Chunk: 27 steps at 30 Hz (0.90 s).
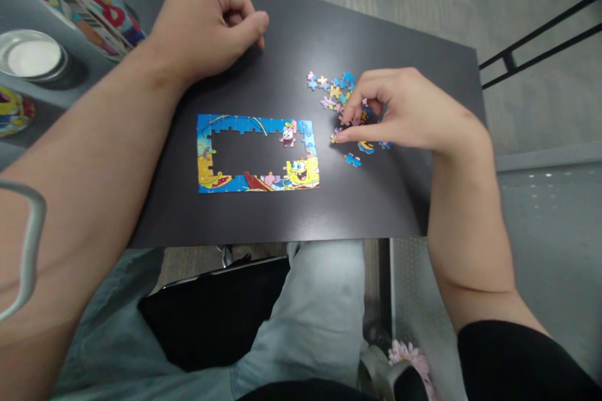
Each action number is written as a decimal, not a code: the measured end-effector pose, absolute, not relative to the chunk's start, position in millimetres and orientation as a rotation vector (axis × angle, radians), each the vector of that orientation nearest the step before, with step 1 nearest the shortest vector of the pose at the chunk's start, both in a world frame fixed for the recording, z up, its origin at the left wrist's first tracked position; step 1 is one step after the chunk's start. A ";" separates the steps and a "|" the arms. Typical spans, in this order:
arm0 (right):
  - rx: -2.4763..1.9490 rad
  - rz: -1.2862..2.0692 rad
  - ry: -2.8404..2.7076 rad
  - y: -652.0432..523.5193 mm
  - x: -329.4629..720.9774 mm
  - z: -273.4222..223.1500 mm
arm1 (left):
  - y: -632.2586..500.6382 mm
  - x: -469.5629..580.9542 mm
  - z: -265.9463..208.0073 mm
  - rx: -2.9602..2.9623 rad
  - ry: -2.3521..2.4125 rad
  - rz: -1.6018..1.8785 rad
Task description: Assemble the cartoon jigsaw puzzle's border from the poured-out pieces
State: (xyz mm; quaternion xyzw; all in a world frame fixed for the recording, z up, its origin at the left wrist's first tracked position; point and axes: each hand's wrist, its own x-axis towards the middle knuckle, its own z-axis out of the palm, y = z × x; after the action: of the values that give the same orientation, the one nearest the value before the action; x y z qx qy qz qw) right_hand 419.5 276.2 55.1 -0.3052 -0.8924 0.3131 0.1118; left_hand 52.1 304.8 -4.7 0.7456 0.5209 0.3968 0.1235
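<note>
On the dark tabletop (263, 216) lies a partly joined cartoon jigsaw puzzle (244, 183). Its frame of blue and yellow border pieces surrounds a bare middle, and a pink-faced section (288, 136) juts in at the upper right. My right hand (390, 103) is over a heap of loose puzzle pieces (335, 93), covering part of it. Its thumb and fingertips close on one small puzzle piece (335, 136) at the heap's left edge. Beyond the puzzle's upper left, my left hand (214, 22) rests loosely curled, with nothing visible in it.
At the left stand a tall, colourfully printed container (94, 6), a round tin (32, 56) with a white inside, and another printed round item (14, 111). A loose blue piece (352, 160) lies near the heap. Black rails (540, 37) are beyond the table's right edge.
</note>
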 end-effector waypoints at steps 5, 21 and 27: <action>-0.897 0.867 -2.707 274.7 410.3 49.7 | 305.8 51.1 -4.8 2.168 1.513 1.177; -0.857 0.959 -2.687 266.6 407.2 56.2 | 308.5 53.6 -5.6 2.153 1.507 1.194; -0.898 0.937 -2.705 267.0 409.1 56.2 | 309.8 55.4 -6.6 2.149 1.506 1.214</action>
State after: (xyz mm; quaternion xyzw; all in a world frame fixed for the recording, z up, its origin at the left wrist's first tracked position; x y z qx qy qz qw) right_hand 409.1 267.0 56.2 -0.2986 -0.8993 0.3116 0.0708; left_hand 55.4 309.8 -6.6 0.7374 0.5168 0.4166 0.1250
